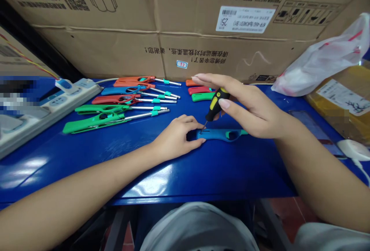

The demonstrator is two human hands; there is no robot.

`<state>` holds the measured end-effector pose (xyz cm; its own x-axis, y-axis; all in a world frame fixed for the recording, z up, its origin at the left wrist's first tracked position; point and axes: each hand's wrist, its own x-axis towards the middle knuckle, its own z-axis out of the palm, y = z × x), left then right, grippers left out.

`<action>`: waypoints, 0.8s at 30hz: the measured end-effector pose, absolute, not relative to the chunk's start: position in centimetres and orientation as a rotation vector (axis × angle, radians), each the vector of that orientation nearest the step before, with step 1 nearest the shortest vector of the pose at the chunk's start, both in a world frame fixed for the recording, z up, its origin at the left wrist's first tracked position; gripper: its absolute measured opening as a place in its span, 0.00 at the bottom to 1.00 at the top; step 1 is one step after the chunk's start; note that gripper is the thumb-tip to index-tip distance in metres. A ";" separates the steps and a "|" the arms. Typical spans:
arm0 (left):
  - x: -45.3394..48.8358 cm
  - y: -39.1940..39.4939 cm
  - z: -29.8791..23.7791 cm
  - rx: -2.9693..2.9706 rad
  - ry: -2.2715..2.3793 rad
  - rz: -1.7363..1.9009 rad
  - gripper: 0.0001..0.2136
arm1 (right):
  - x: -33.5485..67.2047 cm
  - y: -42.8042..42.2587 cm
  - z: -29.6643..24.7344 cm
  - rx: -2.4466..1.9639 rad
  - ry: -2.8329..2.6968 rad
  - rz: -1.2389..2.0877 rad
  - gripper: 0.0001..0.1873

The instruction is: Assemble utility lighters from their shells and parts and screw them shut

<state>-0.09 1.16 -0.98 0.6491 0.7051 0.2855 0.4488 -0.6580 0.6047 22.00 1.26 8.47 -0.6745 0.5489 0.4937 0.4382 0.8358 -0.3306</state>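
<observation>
Where the blue lighter [218, 135] lies: flat on the surface [225, 174], near the middle, running left to right; I cannot tell how far its right end, with the teal piece [244, 132], goes beneath the right hand [251, 108].
Left hand [176, 137]: fingers pinching the lighter's left end, thumb on the near edge, index on the far edge.
Right hand: fingers grasping the screwdriver [214, 106], thumb on its near side.
Screwdriver tip: down at the lighter's left end, between the left fingers, shaft tilted right; I cannot tell whether it sits in a screw.
Lighter's feel: I judge it light and stiff, smooth enough to skid on this glossy surface; the slim teal piece looks easiest to damage.
Best hold: I would pinch both long edges of the solid left end, clear of the tip.
Left, far: a row of lighters [86, 124] with metal tubes [141, 115].
Far, beside the right hand: orange, red and green bodies [200, 96], partly hidden.
</observation>
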 end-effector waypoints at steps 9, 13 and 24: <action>-0.1 1.2 -1.1 2.396 0.890 0.726 0.14 | 20.3 0.7 6.7 -0.857 -2.075 -0.107 0.18; -0.1 1.1 -0.9 2.385 0.911 0.694 0.14 | 20.5 0.8 7.2 -0.734 -2.210 0.211 0.18; -0.1 1.1 -0.8 2.376 0.910 0.691 0.13 | 21.3 1.8 6.4 -0.704 -2.218 0.193 0.20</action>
